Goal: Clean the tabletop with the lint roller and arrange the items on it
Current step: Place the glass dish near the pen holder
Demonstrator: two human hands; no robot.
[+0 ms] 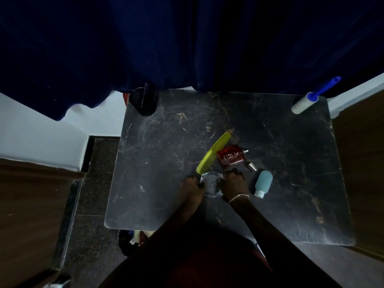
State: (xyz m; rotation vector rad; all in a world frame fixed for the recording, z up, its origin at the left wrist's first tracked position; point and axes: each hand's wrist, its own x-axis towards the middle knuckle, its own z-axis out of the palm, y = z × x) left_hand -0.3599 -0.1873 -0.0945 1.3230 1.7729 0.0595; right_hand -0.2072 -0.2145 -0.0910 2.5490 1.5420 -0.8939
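Head view looks straight down on a dark marbled desk with a blue curtain hanging over its far edge. Both hands meet at a clear glass dish near the desk's middle: the left hand has its fingers curled against the dish's 9 o'clock rim, and the right hand, a thin bracelet at its wrist, presses its fingers on the 3 o'clock rim, so the dish sits pinched between the two, each hand partly closed around glass. From the dish, a yellow-green comb lies at 12 o'clock and touches or overlaps its far rim; a red perfume bottle lies on its side at 1 o'clock, just beside the comb, with a small metallic cap near it; a pale blue squeeze bottle lies at 3 o'clock, apart from the right hand. A black cup stands in the desk's 10 o'clock corner. The lint roller rests untouched in the 2 o'clock corner, well apart from both hands, its blue handle pointing off the desk. Pale fibres and scuffs show at about 12 o'clock. By the look of it, clearing the items is the step in hand and rolling has not begun; the next move calls for lifting the dish evenly, without dragging the comb, and setting it toward an edge.
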